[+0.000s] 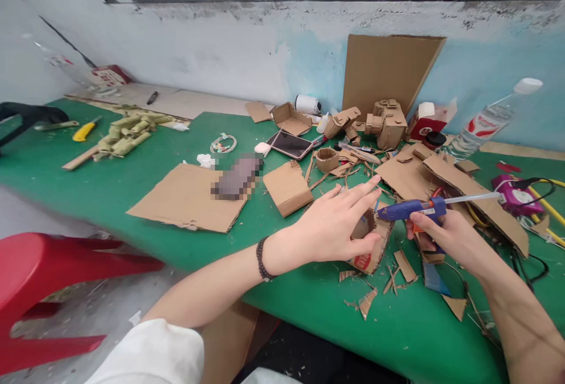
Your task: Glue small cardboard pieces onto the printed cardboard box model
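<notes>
In the head view, the right hand (445, 231) is holding the glue gun (410, 209), its fingers curling snugly around it — a grip that is probably leaving the nozzle (381, 214) free to aim left. The nozzle is pointing at the right rim of the box (383, 246), and the clear glue stick (472, 197) is jutting out behind, toward the right. The left hand (335, 225) is reaching over the box from the left, its fingers extending apart; it is likely steadying the box, though I cannot tell whether they are gripping it. The box is sitting on the near right part of the tabletop (300, 293), presumably within easy reach of both hands. Scraps (405, 265) are lying just beside it. Farther off, a cardboard model (391, 125) is standing before a panel (388, 72), which is leaning on the wall (220, 49) — perhaps to save room. To the left, a sheet (180, 199) is lying flat, while a yellow knife (86, 130) is lying near bamboo pieces (128, 134), seemingly out of the way.
</notes>
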{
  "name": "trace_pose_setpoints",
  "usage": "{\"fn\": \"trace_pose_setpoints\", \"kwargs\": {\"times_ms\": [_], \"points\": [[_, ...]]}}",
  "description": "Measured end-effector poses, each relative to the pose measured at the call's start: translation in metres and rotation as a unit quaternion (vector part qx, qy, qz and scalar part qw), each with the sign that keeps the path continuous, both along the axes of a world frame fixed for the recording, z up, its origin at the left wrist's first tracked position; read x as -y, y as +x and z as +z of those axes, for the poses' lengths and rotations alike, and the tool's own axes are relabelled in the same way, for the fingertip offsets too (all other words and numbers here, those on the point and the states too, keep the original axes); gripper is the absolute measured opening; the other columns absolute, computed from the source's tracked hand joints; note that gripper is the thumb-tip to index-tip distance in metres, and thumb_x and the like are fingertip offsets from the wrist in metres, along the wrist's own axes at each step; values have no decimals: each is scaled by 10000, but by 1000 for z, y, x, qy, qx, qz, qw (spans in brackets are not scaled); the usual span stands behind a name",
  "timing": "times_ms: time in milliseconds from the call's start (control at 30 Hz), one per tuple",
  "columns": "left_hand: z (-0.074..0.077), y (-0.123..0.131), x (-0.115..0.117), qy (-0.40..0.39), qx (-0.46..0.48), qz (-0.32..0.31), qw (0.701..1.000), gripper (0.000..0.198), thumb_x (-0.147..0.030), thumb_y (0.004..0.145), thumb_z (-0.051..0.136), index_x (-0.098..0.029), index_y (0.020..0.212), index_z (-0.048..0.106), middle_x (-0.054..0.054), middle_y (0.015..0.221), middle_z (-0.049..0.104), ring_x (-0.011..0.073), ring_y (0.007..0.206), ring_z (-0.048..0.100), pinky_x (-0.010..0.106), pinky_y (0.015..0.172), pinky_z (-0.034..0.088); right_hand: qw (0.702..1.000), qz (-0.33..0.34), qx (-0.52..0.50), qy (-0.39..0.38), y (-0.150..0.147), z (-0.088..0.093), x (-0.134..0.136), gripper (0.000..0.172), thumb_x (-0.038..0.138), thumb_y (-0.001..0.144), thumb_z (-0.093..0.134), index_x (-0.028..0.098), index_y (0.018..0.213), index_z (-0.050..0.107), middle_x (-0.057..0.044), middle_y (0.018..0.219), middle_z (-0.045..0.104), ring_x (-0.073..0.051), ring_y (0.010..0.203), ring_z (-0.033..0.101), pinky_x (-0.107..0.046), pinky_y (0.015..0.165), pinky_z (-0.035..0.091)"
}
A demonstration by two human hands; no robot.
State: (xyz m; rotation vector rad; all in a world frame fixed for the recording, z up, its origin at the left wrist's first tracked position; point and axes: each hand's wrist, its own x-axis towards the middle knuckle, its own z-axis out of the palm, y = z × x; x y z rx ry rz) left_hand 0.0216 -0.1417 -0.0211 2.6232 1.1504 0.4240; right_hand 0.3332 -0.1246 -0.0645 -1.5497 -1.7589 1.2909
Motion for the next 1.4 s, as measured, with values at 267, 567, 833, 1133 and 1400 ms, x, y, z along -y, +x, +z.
{"fn": "trace_pose_setpoints", "kwargs": {"times_ms": [267,567,833,1133,1400], "points": [[4,1,1,-5,-20,2,1000,741,-548,1125,591,-171,1748,458,136,1954,235,385,1718,501,642,1428,413,1000,-30,-5,0,-11,-6,-1,814,1036,886,652,233,756,667,-61,672,676,-168,509,519,-322,489,401],[4,2,0,-8,-30,2,1000,790,-545,1132,561,-123,1781,403,117,1962,187,367,1741,466,641,1433,405,998,-36,45,9,-19,3,-1,896,1147,800,555,266,630,552,-40,566,568,-183,508,477,-357,515,363],[3,2,0,-6,-25,4,1000,769,-557,1139,556,-133,1768,428,109,1959,204,358,1729,486,656,1428,411,997,-42,70,-12,-12,3,3,899,1161,796,514,290,572,511,-57,513,534,-193,483,447,-364,488,330],[4,0,0,-11,-20,4,1000,779,-570,1137,563,-131,1767,433,149,1950,242,377,1720,498,659,1428,404,996,-48,75,19,8,-15,5,851,1037,932,575,254,601,527,-40,512,546,-161,478,453,-301,444,345],[2,1,1,-6,-16,8,1000,794,-570,1135,549,-122,1776,413,154,1945,253,355,1724,495,650,1434,397,998,-55,34,-17,0,0,14,829,1032,895,652,256,651,496,5,551,477,-134,494,416,-270,434,382]]}}
